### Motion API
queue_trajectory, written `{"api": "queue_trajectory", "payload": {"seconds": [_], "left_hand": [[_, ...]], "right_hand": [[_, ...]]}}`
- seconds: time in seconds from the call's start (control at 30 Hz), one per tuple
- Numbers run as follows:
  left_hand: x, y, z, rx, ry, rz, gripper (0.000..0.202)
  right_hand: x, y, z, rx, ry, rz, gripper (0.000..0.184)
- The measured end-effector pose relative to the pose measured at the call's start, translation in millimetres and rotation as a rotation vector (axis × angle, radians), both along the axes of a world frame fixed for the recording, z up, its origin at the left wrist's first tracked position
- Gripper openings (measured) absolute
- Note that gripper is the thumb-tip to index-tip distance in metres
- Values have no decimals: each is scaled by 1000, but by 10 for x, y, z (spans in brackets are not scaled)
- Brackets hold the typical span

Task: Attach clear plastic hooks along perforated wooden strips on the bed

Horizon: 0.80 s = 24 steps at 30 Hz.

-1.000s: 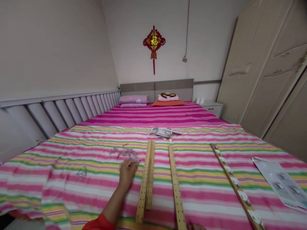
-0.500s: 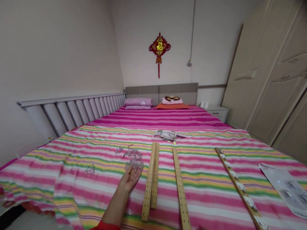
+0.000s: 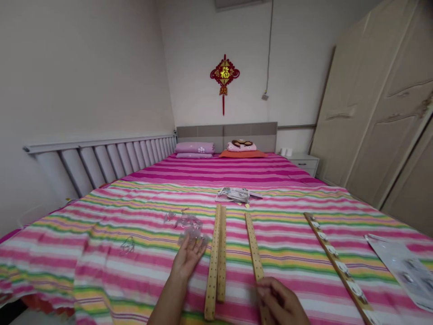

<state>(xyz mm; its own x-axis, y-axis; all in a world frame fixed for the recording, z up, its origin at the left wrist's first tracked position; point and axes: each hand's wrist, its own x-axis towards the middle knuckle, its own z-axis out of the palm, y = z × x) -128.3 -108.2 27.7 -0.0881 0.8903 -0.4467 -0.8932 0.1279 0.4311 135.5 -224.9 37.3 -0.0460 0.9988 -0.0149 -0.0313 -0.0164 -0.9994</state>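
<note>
**Left hand (image 3: pixel 188 258) open beside plastic bags (image 3: pixel 188 221), right hand (image 3: pixel 282 301) over a wooden strip (image 3: pixel 255 248)**

Palm up, the left hand lies with its fingers loosely extended and slightly apart, fingertips at the near edge of the small clear bags; whether they touch is hard to tell. At the near right, the other hand has its fingers curled over the near part of the single strip, which is dotted with holes. Blur hides whether the fingers and thumb close on anything.

Between the hands, a pair of wooden strips (image 3: pixel 213 266) lies side by side, running from near to far. Farther right, another strip carries a row of white round pieces (image 3: pixel 342 268), and beyond it lies a clear package (image 3: pixel 389 250). At the far middle sits a crumpled package (image 3: pixel 235 195). Everything rests on a striped cloth (image 3: pixel 149 271).
</note>
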Motion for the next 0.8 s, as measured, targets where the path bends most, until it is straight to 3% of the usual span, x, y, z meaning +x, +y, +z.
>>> {"api": "queue_trajectory", "payload": {"seconds": [0.17,0.37,0.5,0.67,0.8], "left_hand": [[27,-21,152,-92,201,48,17],[276,-323,351,74,171,-37,21],[615,-633,399,177,180,-152,21],[822,-901,493,381,764,-138,25],[893,-1016,504,367,834,-223,33]], "right_hand": [[-451,202,142,108,1,114,38],[-552,142,37,-12,91,139,44],[-495,78,82,32,141,-65,36],[-372,-38,250,189,98,-387,33],[-281,-143,293,353,-48,-492,33]]}}
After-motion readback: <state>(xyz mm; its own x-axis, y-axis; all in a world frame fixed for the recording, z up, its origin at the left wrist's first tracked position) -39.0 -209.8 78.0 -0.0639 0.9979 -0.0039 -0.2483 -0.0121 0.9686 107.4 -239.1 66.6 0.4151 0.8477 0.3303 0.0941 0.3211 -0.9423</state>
